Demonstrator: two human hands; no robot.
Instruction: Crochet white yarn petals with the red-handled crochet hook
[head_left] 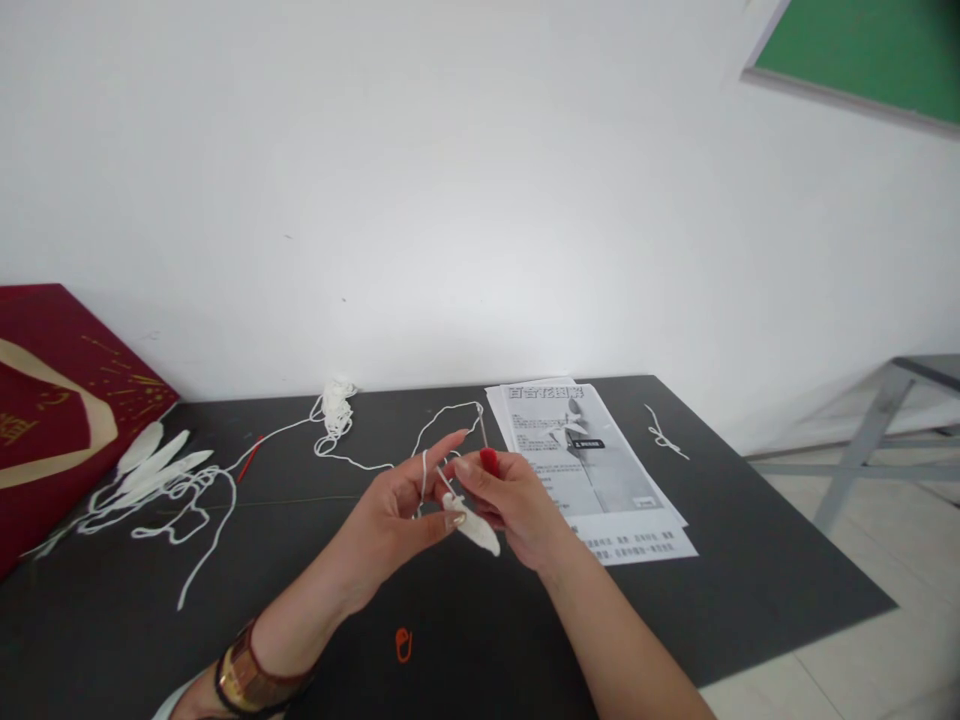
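My left hand (401,510) pinches a small white crocheted petal (476,530) between thumb and fingers. White yarn runs over its raised index finger. In my right hand (517,500) is a crochet hook (489,461) with a red grip, its thin metal shaft reaching toward the petal's upper end. Both hands meet above the dark table, and fingers partly hide the hook tip and the stitches. From the left hand, the yarn trails back to a loose white yarn bundle (337,406) by the wall.
Several finished white petals (154,470) with long yarn tails lie at left, beside a dark red bag (45,400) and a red stick-like tool (250,460). An orange stitch marker (403,645) lies in front. Printed sheets (600,460) and a knotted yarn scrap (664,435) are at right.
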